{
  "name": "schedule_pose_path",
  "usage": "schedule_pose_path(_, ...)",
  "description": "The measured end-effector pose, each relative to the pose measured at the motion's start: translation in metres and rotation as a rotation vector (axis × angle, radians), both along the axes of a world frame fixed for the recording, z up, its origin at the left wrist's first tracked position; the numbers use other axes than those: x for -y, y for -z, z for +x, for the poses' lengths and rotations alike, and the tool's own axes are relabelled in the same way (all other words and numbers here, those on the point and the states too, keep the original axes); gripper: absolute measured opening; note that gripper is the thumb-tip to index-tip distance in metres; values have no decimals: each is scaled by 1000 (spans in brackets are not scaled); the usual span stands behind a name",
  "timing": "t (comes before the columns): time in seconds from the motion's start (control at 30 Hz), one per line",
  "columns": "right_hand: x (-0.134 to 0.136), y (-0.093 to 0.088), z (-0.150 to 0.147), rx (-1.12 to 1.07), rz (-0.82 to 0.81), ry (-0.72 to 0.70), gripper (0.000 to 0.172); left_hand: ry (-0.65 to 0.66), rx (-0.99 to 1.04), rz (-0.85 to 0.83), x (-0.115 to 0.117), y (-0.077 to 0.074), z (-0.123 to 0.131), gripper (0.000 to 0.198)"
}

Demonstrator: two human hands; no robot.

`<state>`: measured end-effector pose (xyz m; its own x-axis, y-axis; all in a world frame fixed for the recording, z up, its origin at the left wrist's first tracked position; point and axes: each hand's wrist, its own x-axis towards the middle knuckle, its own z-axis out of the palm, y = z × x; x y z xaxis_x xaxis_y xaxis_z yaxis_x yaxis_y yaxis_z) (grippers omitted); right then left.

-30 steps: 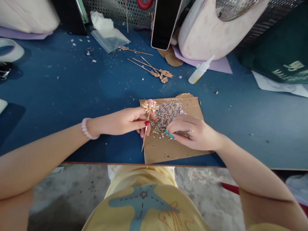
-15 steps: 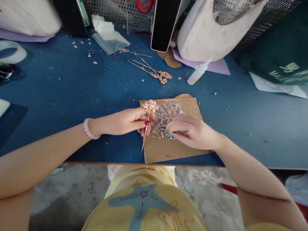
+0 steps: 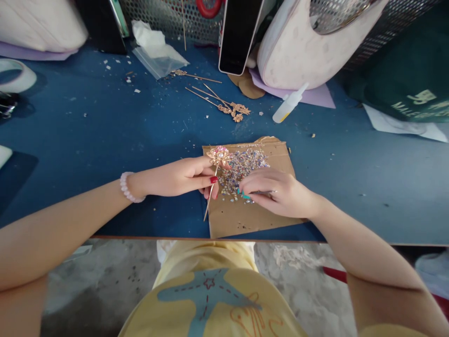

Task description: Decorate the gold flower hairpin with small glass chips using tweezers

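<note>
My left hand [image 3: 191, 178] pinches the thin stem of a gold hairpin [image 3: 211, 199] between thumb and fingers. The hairpin's flower head, with pink petals and a pearl-like centre, points up over the left edge of a cardboard sheet [image 3: 242, 222]. Small multicoloured rhinestones [image 3: 245, 164] lie heaped on that cardboard. My right hand [image 3: 277, 192] is closed at the lower right of the heap, its fingertips down among the stones. Teal shows at those fingertips and a thin greyish edge beneath the fingers; what they grip is mostly hidden.
Several gold hairpins [image 3: 233, 111] lie on the blue table beyond the cardboard. A white glue bottle [image 3: 288, 106] is to their right. Behind stand a phone [image 3: 240, 37] and a pale bag [image 3: 308, 56]. A tape roll [image 3: 17, 77] sits far left.
The lower end of the hairpin's stem has swung slightly left. My right fingertips have shifted a little left among the rhinestones. The view itself has moved very slightly.
</note>
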<state>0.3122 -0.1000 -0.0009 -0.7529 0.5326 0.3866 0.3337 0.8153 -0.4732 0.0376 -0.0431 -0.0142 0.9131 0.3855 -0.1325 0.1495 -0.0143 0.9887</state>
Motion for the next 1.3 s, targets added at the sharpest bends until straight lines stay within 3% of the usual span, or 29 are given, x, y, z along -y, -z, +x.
schedule_pose_path(0.27,0,4,-3,-10,-9,-3,14,-8,-21,25,1,-2,1,29)
schedule_pose_path(0.67,-2,0,0,-3,-52,18,10,-13,-40,44,0,0,0,3)
schedule_pose_path(1.3,3,-3,-1,61,-139,52,14,-23,-53,47,-1,0,1,9)
